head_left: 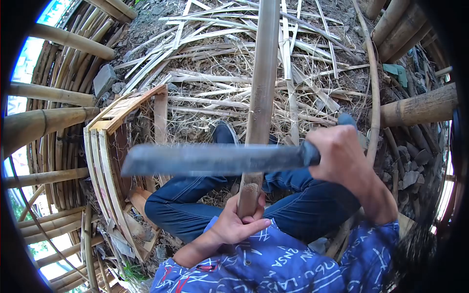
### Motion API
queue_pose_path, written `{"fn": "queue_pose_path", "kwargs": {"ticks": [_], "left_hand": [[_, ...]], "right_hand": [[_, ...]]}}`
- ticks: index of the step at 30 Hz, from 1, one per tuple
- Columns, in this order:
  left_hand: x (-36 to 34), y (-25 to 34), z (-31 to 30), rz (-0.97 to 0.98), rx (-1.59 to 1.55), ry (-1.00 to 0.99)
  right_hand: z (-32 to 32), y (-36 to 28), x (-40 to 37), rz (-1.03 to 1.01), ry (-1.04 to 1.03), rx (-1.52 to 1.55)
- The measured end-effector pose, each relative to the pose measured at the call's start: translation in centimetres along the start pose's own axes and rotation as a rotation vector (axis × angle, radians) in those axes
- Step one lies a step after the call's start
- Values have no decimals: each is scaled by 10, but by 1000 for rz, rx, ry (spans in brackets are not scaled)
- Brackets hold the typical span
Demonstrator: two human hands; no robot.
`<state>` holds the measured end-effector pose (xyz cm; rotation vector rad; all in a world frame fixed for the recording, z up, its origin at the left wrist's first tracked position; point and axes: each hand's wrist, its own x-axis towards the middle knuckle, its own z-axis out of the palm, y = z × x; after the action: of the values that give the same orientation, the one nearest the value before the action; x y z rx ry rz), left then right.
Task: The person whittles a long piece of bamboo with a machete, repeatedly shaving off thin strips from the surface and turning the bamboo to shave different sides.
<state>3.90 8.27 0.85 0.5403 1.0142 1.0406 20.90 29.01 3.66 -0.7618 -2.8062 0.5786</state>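
A machete (215, 158) with a broad dark blade spans the middle of the view, slightly smeared by motion. My right hand (337, 151) is wrapped round its handle, and the blade points left across a split bamboo strip (264, 83). That long strip runs away from me toward the top edge, its hollow inner side facing up. My left hand (240, 219) grips its near end close to my body, thumb on the right side. The blade overlaps the strip in this view, above my left hand.
Thin bamboo strips (210, 78) and fibrous shavings litter the ground ahead. A wooden crate (105, 132) stands to the left, near my bent legs (185, 200). Bamboo poles (73, 41) line the left side; a thick pole (420, 105) and rubble (410, 168) lie right.
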Motion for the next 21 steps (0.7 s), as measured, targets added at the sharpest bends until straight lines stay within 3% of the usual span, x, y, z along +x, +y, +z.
{"fn": "queue_pose_path", "kwargs": {"ticks": [5, 7, 14, 21], "left_hand": [[0, 6, -2, -63, 121, 99], [0, 5, -3, 3, 201, 69], [2, -1, 0, 20, 202, 18], [1, -6, 3, 24, 75, 118]], "right_hand": [[2, -14, 6, -87, -147, -24], [3, -13, 6, -72, -144, -21], [4, -4, 5, -24, -91, -28], [1, -13, 5, -105, -133, 49]]}}
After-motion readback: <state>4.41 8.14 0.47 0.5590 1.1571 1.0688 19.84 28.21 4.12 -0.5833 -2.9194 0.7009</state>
